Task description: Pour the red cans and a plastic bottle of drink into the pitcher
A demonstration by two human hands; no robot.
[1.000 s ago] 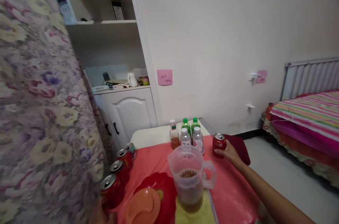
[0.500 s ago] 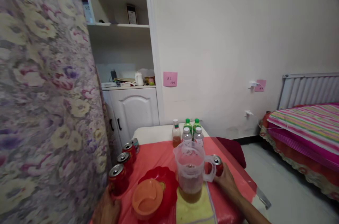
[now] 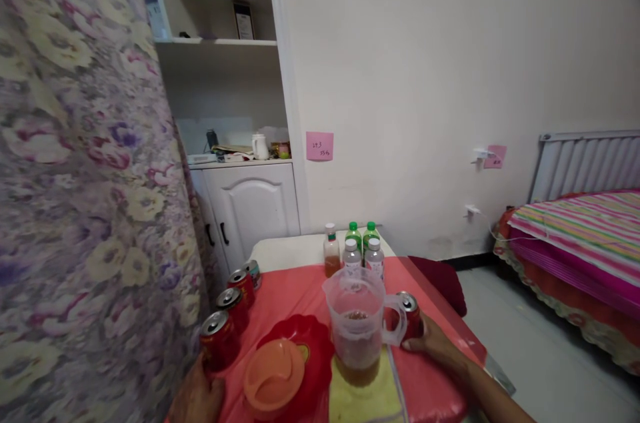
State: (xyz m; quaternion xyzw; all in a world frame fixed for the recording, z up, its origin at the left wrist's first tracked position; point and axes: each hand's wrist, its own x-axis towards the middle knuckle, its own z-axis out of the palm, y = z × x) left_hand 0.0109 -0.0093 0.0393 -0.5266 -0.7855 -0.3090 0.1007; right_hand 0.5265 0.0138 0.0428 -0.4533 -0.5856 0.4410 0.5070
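My right hand (image 3: 431, 343) is wrapped around a red drink can (image 3: 411, 316) standing on the red tablecloth (image 3: 290, 296), just right of a clear plastic pitcher (image 3: 357, 323) holding brown liquid. My left hand (image 3: 196, 396) rests at the table's near left edge, touching the nearest of three red cans (image 3: 219, 339); its fingers are mostly out of sight. An orange lid (image 3: 273, 376) lies on a red plate (image 3: 310, 343) in front of the pitcher.
Several bottles (image 3: 353, 249), green-capped and white-capped, stand at the table's far end. A floral curtain (image 3: 80, 209) hangs close on the left. A white cabinet (image 3: 250, 203) with shelves is behind, a striped bed (image 3: 585, 229) at right, a dark red cushion (image 3: 440, 279) beside the table.
My right hand has drawn the red can from beside the bottles toward me, to beside the pitcher's handle. My left hand has come into sight by the nearest can.
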